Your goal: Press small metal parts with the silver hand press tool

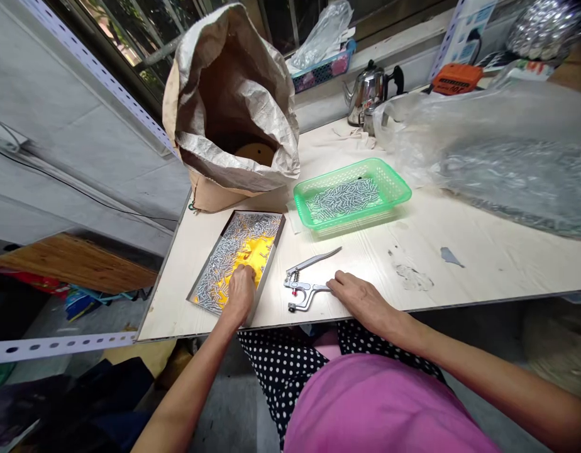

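A shallow tray [268,267] with a yellow bottom lies near the table's left front edge. Small metal pins [229,245] are scattered across it. Over the tray's lower part, my left hand [242,290] has its fingers closed and bent down; their tips and anything in them are hidden. Snap pliers [307,287] with a spring and a red dot lie on their side right of the tray, handles spread. My right hand [359,296] has its fingers closed on the end of the lower handle. Behind the pliers stands a green plastic basket [368,212] holding many similar pins.
A large open sack [224,182] stands behind the tray. Further back are a metal kettle [368,94], a blue basket [326,70] and an orange box [457,78]. A big clear plastic bag [517,163] covers the right rear. The table's front edge [441,306] runs close to my body.
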The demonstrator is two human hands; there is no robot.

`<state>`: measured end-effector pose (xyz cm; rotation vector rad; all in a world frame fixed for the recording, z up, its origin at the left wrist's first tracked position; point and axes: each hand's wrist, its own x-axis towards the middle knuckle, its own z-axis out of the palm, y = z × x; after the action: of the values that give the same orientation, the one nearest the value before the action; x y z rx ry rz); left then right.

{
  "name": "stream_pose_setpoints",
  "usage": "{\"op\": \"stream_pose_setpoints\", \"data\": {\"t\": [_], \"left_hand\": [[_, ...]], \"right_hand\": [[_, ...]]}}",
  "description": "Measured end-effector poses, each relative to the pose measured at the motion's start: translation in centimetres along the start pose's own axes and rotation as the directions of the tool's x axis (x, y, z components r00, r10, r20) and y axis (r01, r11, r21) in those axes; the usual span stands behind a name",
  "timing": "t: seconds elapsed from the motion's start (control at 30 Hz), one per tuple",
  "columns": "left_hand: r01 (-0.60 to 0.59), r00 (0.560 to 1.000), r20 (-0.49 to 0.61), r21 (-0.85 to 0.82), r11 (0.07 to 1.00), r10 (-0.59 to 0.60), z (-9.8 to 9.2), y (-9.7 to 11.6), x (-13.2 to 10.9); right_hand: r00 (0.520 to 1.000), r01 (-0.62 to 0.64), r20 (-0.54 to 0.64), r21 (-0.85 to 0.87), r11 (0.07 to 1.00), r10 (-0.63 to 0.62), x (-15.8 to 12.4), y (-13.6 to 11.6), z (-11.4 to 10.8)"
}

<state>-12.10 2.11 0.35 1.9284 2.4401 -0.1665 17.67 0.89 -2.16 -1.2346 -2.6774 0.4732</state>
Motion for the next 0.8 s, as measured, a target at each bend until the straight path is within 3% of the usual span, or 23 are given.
{"op": "stream_pose_setpoints", "data": {"t": [0.1, 0.17, 0.3, 0.43, 0.53, 0.67, 0.8], "left_hand": [[-0.007, 0.997, -0.071, -0.202, 0.979, -0.008, -0.9, 0.0, -0.5], [-0.015, 0.996, -0.084, -0.435, 0.9, -0.024, -1.8, 0.6, -1.3], [0.067, 0.996, 0.091, -0.77, 0.635, 0.005, -2.3, 2.8, -3.8], [0.204, 0.97, 0.242, -0.845, 0.494, 0.013, -0.8, 4.7, -5.3], [0.352, 0.923, 0.384, -0.846, 0.401, 0.001, 0.4, 5.1, -5.4], [0.454, 0.873, 0.488, -0.8, 0.392, -0.013, 0.9, 5.1, -5.1], [0.486, 0.85, 0.527, -0.778, 0.399, -0.008, 0.8, 5.2, -5.0]], "right_hand": [[1.0, -0.011, 0.002, -0.002, 1.0, 0.011, 0.0, -0.1, 0.1], [1.0, -0.006, -0.002, -0.002, 1.0, 0.006, 0.1, -0.1, 0.1], [1.0, 0.0, -0.016, -0.012, 1.0, 0.0, 0.0, -0.1, 0.3], [0.999, -0.001, -0.032, -0.022, 1.0, 0.001, 0.0, 0.0, 0.6], [0.999, -0.001, -0.05, -0.024, 1.0, 0.0, -0.1, 0.0, 0.8], [0.999, -0.005, -0.043, -0.016, 1.0, 0.004, -0.1, -0.1, 0.6], [0.999, -0.014, -0.037, -0.007, 1.0, 0.013, -0.1, -0.1, 0.4]]}}
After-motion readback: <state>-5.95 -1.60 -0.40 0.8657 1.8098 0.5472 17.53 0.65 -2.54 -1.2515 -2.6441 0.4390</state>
